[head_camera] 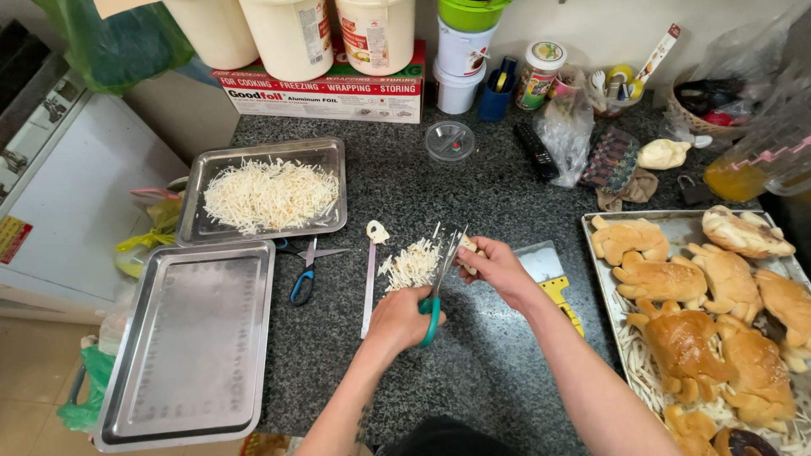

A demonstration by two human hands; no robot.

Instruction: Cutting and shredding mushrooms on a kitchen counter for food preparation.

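Left hand (404,317) grips green scissors (439,283) beside right hand (498,266), apparently pinching a pale strip (467,245).

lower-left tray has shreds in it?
No. The lower-left tray is bare metal; the shreds lie in the upper tray and in a pile by the hands.

Head-worn camera, steep downward view.
It looks from just above onto the dark speckled stone surface (490,355), close to the person's forearms, facing the back wall.
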